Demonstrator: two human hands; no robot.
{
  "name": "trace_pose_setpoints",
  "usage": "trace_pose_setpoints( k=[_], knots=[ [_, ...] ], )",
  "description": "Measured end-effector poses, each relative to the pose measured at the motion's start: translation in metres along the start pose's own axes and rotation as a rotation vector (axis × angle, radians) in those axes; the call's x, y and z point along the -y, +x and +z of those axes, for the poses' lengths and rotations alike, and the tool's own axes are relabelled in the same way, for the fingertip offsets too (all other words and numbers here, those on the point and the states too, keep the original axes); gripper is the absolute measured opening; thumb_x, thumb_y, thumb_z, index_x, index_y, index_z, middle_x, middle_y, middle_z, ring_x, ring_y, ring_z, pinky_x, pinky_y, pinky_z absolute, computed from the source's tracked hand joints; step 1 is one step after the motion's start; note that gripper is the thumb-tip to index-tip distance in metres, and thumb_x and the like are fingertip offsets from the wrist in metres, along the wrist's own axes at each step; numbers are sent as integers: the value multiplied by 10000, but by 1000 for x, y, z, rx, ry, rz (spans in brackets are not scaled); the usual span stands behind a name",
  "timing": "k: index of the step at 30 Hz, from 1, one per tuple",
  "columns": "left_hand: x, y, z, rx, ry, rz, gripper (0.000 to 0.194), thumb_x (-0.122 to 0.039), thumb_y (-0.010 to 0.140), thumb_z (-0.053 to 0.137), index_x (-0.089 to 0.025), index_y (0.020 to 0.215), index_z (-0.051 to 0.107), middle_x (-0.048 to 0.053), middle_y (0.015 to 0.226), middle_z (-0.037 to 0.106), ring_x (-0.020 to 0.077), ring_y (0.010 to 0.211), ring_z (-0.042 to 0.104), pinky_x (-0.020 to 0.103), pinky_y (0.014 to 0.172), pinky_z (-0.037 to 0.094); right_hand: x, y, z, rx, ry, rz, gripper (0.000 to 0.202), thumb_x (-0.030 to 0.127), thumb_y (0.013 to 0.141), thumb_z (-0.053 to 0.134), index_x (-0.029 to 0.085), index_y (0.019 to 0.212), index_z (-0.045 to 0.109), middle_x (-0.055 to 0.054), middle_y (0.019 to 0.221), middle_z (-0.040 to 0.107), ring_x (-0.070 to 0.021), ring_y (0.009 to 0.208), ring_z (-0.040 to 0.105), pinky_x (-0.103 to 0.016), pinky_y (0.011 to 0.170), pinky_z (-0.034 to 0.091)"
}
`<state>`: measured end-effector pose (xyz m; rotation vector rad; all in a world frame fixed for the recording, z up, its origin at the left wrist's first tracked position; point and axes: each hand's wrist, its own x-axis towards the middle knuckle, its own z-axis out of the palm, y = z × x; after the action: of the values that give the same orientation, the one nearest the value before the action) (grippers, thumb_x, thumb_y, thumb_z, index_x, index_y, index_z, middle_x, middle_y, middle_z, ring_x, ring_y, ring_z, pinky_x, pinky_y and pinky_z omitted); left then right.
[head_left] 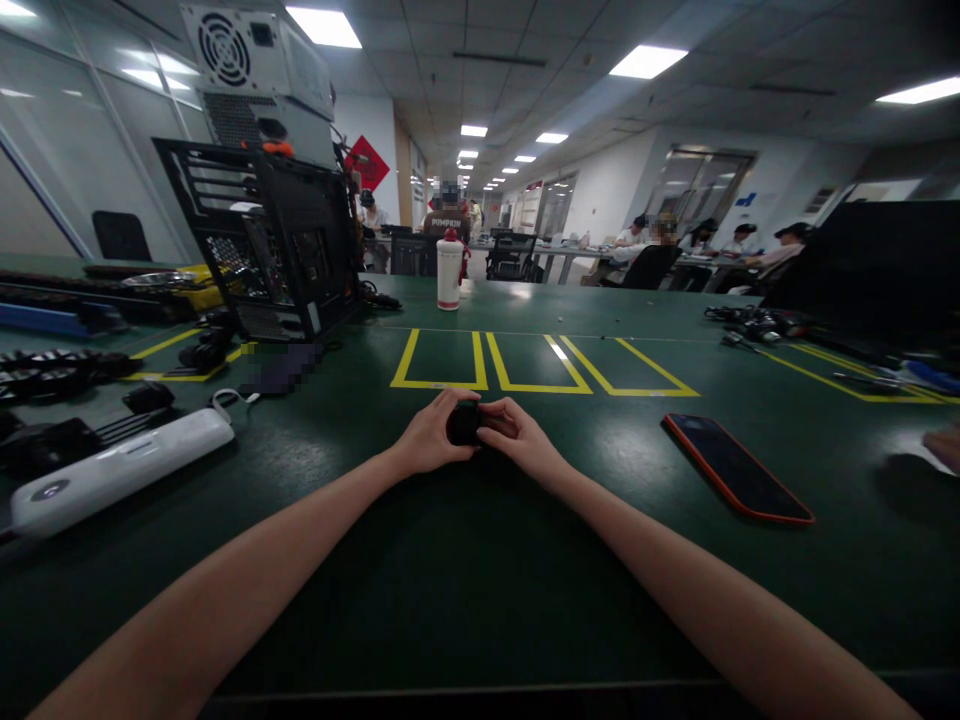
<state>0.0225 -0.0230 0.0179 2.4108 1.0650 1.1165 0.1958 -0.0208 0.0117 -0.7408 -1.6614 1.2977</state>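
Both my hands meet over the green table, just in front of the yellow taped boxes. A small dark, rounded object sits between them; its kind is too dark to make out. My left hand is curled around its left side, thumb below and fingers above. On the other side, my right hand has its thumb and fingers closed against the object's right edge. The fingers partly hide the object.
An open computer case with a power supply on top stands left. A white power strip, a white cup and an orange-edged phone are on the table. A person's hand shows at the right edge.
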Motion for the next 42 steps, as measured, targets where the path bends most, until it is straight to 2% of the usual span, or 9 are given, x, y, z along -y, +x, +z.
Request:
trace_pose_setpoints(
  k=[3,6,9,15,22,28,34,39,42],
  knots=[
    [1,0,1,0,-1,1,598,-193,572,667,-236,1102,393,26,1096,463,199,1001,478,345,851,404,-1,1,0,-39,-37,-5,200,228,705,573,193,892,510,-21,924,570,-141,920,565,-330,865,436],
    [2,0,1,0,-4,-4,599,-189,572,665,-235,1103,391,26,1095,464,201,1001,479,350,857,402,-2,3,-1,-85,-73,34,280,228,688,591,187,951,507,-43,950,578,-152,931,562,-351,877,427],
    [2,-1,2,0,-5,-12,595,-182,571,661,-237,1101,394,26,1098,465,207,1005,477,357,859,399,-4,4,-3,-60,-70,58,333,216,674,602,184,990,504,-58,997,584,-163,962,558,-374,907,407],
    [1,0,1,4,-10,-22,598,-176,570,657,-244,1103,395,25,1099,463,208,995,482,360,844,406,-3,3,-5,-8,-13,1,352,160,598,658,189,916,510,-21,983,581,-161,972,558,-358,920,404],
    [2,-1,1,8,-4,-21,604,-208,579,673,-239,1111,388,27,1092,461,202,975,489,349,823,416,-3,4,-6,-61,-69,-5,184,245,695,583,187,866,547,-9,866,590,-134,839,581,-324,814,448],
    [1,-1,0,10,-9,-3,595,-192,584,670,-242,1104,384,22,1098,457,201,1004,473,351,850,406,-3,6,-9,-46,-76,49,317,220,675,603,184,980,526,-52,989,590,-165,938,567,-365,875,419],
    [0,0,0,15,4,-10,592,-186,585,661,-243,1105,384,23,1091,458,201,990,481,352,841,411,-4,3,-7,15,13,11,337,152,618,648,194,920,503,-22,984,571,-157,943,568,-340,868,432],
    [3,0,1,-2,11,14,598,-218,577,675,-237,1102,387,19,1088,464,197,998,475,339,843,407,-4,3,-5,-47,-31,-12,184,224,688,593,183,854,525,-6,874,570,-131,868,573,-312,827,444],
    [3,0,1,-9,13,27,594,-209,579,672,-235,1100,387,16,1086,467,190,1002,472,329,857,398,-1,4,-4,-69,-71,3,209,218,684,595,186,879,526,-17,883,574,-138,866,573,-323,823,445]
  ],
)
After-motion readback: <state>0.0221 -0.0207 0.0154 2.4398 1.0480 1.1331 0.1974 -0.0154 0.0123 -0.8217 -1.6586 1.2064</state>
